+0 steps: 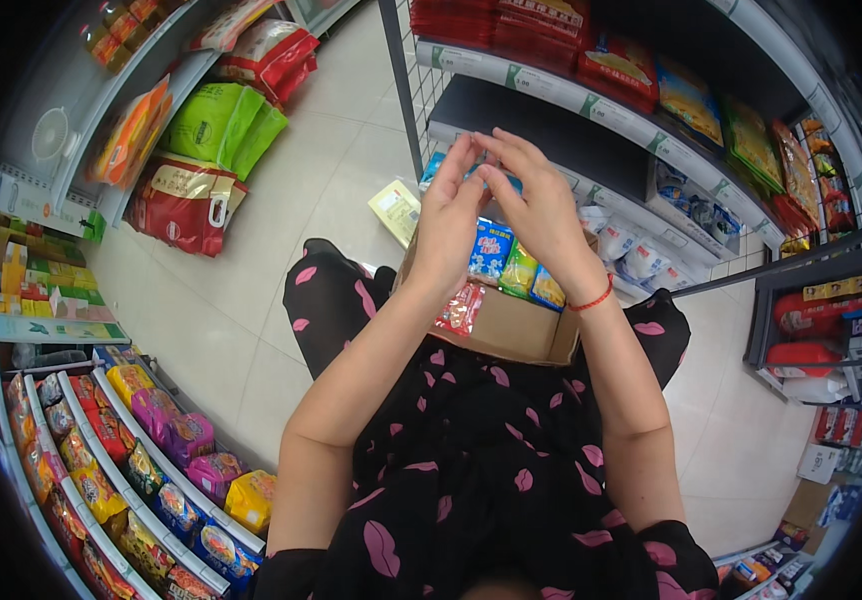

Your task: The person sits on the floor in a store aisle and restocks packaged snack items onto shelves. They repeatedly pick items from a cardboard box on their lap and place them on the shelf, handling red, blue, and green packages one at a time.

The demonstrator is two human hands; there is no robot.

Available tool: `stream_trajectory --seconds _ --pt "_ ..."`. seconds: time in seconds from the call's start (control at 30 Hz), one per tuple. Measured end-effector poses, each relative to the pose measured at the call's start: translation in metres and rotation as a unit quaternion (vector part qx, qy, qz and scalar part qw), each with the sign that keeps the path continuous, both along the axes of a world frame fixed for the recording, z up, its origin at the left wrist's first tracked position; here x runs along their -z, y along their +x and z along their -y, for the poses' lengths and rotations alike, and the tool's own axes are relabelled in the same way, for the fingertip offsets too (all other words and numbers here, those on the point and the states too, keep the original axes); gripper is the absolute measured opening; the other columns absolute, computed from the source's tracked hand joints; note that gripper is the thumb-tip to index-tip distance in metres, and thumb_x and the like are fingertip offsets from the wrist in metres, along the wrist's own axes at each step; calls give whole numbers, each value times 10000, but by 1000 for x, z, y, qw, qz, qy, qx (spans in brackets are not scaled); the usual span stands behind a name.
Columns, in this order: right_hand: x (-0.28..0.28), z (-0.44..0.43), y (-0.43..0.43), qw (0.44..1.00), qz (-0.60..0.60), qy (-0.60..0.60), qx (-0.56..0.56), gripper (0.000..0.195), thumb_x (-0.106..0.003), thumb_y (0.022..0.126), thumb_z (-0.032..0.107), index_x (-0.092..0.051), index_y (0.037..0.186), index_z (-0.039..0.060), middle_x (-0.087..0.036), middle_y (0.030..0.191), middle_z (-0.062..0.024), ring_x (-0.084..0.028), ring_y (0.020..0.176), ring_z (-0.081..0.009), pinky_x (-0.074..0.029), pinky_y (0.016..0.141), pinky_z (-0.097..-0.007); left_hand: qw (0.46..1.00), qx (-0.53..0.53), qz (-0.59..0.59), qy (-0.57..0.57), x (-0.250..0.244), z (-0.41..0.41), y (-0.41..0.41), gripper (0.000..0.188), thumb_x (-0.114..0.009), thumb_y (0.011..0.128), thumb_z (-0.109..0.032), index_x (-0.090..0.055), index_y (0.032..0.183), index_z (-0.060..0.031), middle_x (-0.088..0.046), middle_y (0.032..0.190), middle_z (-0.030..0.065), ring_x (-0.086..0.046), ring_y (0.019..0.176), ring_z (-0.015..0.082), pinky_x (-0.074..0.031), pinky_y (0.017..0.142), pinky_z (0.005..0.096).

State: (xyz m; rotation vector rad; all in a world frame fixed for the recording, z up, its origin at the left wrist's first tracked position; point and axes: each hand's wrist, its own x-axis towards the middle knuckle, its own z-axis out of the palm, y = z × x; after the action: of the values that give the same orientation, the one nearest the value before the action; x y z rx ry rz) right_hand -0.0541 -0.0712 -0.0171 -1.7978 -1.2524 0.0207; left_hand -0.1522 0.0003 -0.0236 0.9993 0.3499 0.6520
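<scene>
Both my hands are raised over an open cardboard box (pixel 513 330), their fingers bent inward and the fingertips close together. My left hand (pixel 449 214) is on the left and my right hand (pixel 536 191), with a red cord at the wrist, on the right. Whether anything lies between the fingers cannot be made out. Inside the box are a blue packet (pixel 489 251), a green and yellow packet (pixel 518 271), a blue and yellow packet (pixel 547 289) and a red packet (pixel 462 309). Blue packaging (pixel 431 166) shows partly behind my left fingers.
Ahead stands a dark metal shelf rack (pixel 513 112) with red packets (pixel 614 71) above and white bags (pixel 644 259) low down. A pale yellow box (pixel 393 210) is beside the cardboard box. Large bags (pixel 187 202) line the left shelf; snack packs (pixel 175 435) fill the lower-left rack.
</scene>
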Motion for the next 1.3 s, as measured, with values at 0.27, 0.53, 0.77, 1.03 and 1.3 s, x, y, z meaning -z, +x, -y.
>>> stream_trajectory --seconds 0.27,0.53,0.77,1.03,1.3 --pt "57 15 -27 997 -56 -39 -21 333 -559 898 181 -598 1200 47 -551 1254 -221 -556 1122 -374 -459 939 -393 997 -17 -62 -33 60 16 -25 512 -373 986 -61 -212 1466 14 -328 1478 168 -390 1323 214 -349 1067 319" --pt "108 27 -45 986 -127 -100 -48 317 -554 898 165 -606 1169 9 -594 1194 -197 -563 1114 -352 -457 937 -393 986 -33 -129 -102 115 33 -47 506 -381 987 -60 -218 1462 5 -392 1426 152 -463 1252 197 -399 1030 317" --pt "162 40 -58 952 -264 -154 -19 306 -575 890 173 -624 1143 7 -637 1094 -191 -636 947 -308 -504 809 -354 971 -18 -165 -171 158 50 -57 516 -357 973 -46 -212 1465 5 -460 1341 116 -504 1198 182 -423 1005 312" --pt "234 53 -63 895 -387 -223 -10 322 -578 910 150 -586 1204 17 -661 1075 -130 -643 944 -196 -519 792 -299 947 -2 -241 -210 216 63 -64 463 -342 954 -39 -326 1416 -11 -530 1222 82 -538 1115 167 -443 947 321" --pt "302 64 -73 858 -457 -233 13 312 -603 893 186 -595 1152 12 -678 1004 -137 -652 929 -221 -513 793 -318 915 -29 -278 -290 236 68 -64 408 -349 974 -69 -358 1378 -13 -544 1200 84 -551 1077 170 -457 913 322"
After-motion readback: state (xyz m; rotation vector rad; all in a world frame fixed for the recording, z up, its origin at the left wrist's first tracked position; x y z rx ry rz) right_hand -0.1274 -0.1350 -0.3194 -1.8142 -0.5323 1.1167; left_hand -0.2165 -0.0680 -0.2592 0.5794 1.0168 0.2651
